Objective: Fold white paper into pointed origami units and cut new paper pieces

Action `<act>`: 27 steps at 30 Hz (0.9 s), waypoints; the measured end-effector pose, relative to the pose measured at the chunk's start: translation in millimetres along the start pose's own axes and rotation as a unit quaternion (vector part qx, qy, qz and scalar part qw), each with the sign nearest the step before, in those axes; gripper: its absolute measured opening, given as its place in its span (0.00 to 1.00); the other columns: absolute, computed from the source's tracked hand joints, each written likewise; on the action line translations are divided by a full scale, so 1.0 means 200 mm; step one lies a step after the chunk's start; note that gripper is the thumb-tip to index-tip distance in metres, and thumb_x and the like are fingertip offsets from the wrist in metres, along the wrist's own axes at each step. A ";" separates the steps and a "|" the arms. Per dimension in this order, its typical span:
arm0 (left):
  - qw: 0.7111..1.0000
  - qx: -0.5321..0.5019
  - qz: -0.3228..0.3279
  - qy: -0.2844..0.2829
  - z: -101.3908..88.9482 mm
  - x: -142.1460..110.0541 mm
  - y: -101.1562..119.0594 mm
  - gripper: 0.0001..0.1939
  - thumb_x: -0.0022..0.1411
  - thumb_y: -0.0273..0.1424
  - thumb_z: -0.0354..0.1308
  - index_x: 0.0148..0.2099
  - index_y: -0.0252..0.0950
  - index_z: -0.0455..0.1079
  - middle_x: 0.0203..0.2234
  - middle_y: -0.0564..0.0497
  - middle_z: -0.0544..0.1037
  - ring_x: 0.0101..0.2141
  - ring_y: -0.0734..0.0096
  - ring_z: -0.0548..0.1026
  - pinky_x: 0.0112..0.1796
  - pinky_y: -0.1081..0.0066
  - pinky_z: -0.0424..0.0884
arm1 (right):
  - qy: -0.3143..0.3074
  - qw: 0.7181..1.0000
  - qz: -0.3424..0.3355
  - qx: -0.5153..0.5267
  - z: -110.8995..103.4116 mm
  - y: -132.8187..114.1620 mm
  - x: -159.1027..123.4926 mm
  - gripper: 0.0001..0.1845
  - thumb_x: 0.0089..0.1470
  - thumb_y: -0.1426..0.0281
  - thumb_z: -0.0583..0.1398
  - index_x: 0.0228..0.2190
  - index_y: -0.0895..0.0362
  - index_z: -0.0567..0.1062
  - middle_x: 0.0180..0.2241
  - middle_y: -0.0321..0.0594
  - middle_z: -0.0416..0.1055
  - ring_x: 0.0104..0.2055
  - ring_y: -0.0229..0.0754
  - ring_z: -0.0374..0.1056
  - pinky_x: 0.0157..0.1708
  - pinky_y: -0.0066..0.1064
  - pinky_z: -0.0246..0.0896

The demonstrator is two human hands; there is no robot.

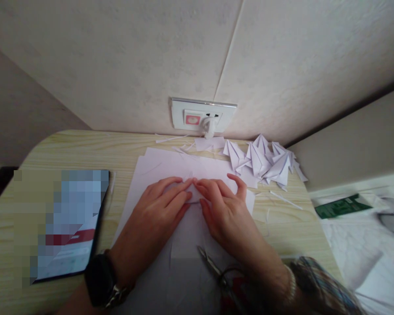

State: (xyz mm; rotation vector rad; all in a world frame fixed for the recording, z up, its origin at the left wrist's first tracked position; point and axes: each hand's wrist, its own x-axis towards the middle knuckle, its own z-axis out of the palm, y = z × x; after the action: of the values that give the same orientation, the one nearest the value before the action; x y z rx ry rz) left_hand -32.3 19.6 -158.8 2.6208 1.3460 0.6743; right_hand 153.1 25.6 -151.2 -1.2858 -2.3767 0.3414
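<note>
A small folded piece of white paper (193, 197) lies between my hands on a stack of white sheets (151, 164). My left hand (164, 203) holds it from the left, with fingertips along its top edge and the thumb near its lower edge. From the other side my right hand (225, 205) grips the same piece, its index fingertip meeting the left one and its little finger raised. Much of the paper is hidden under my fingers. Below my right hand, a pair of scissors (213, 264) rests on the sheets, its handles in shadow.
Several folded paper shapes (259, 159) are heaped at the back right. Thin paper strips (285, 200) lie scattered about. A tablet (75, 227) with a lit screen sits at the left. Behind the table, a plug (209, 127) is in the wall socket (223, 111).
</note>
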 end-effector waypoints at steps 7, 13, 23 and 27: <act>1.000 0.006 -0.003 0.001 0.01 0.00 0.00 0.08 0.68 0.23 0.54 0.46 0.30 0.74 0.54 0.36 0.78 0.57 0.43 0.70 0.52 0.42 0.74 | 0.058 0.997 0.036 0.040 0.02 0.02 0.01 0.15 0.63 0.80 0.52 0.49 0.59 0.67 0.45 0.44 0.79 0.49 0.45 0.71 0.58 0.43 0.43; 1.000 0.025 0.000 -0.006 0.01 0.00 0.00 0.08 0.68 0.24 0.54 0.45 0.31 0.73 0.55 0.38 0.78 0.56 0.42 0.72 0.49 0.43 0.75 | 0.054 0.998 0.030 0.033 0.04 0.02 0.02 0.16 0.62 0.80 0.51 0.50 0.60 0.66 0.47 0.47 0.78 0.50 0.47 0.71 0.57 0.45 0.46; 0.999 0.039 0.003 -0.013 0.01 0.00 -0.01 0.07 0.68 0.24 0.54 0.47 0.33 0.70 0.53 0.38 0.79 0.55 0.45 0.73 0.49 0.47 0.75 | 0.025 1.000 0.013 0.010 0.02 0.00 0.02 0.19 0.62 0.81 0.50 0.52 0.63 0.67 0.45 0.47 0.78 0.49 0.47 0.71 0.59 0.46 0.43; 1.000 0.029 0.006 0.000 0.02 0.00 -0.01 0.07 0.69 0.25 0.53 0.46 0.31 0.71 0.51 0.38 0.80 0.53 0.45 0.74 0.48 0.47 0.75 | 0.023 1.000 0.010 -0.013 0.02 -0.01 0.02 0.20 0.62 0.83 0.49 0.53 0.63 0.68 0.46 0.46 0.79 0.48 0.46 0.71 0.61 0.45 0.39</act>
State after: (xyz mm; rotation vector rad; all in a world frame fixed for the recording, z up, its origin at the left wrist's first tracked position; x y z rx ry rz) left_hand -31.7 21.6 -161.7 2.6761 1.3720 0.6475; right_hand 147.2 28.2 -152.1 -1.3151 -2.3390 0.2837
